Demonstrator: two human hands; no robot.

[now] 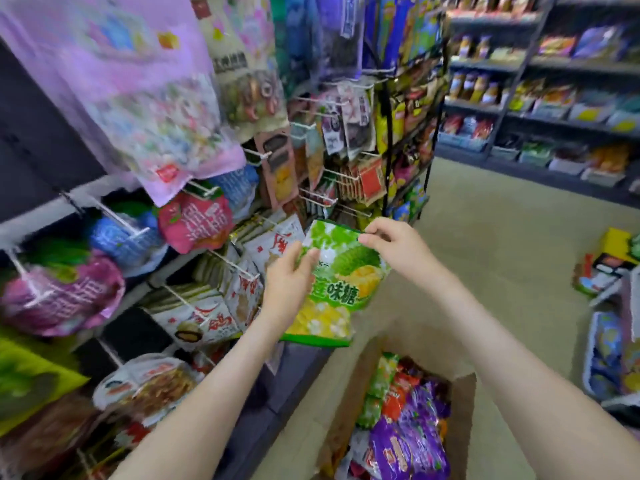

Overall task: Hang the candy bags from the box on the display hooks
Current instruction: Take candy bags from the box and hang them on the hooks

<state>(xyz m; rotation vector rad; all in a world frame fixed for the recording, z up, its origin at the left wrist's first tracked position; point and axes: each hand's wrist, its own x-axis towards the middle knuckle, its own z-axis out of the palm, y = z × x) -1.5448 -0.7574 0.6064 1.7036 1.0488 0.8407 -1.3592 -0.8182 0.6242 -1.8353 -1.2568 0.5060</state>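
I hold a green and yellow candy bag (343, 271) up in front of the display rack. My left hand (289, 275) grips its left edge, thumb over the front. My right hand (391, 239) pinches its top right corner. Below, an open cardboard box (349, 403) on the floor holds several purple, red and green candy bags (412, 427). White display hooks (239, 266) stick out of the rack just left of the bag, most carrying hung snack packets.
The rack at left is crowded with hanging pink, blue and white bags (194, 221). A black wire stand (408, 140) of snacks stands behind. Shelves (554, 98) line the far wall across beige floor. More packets lie on the floor at right (606, 271).
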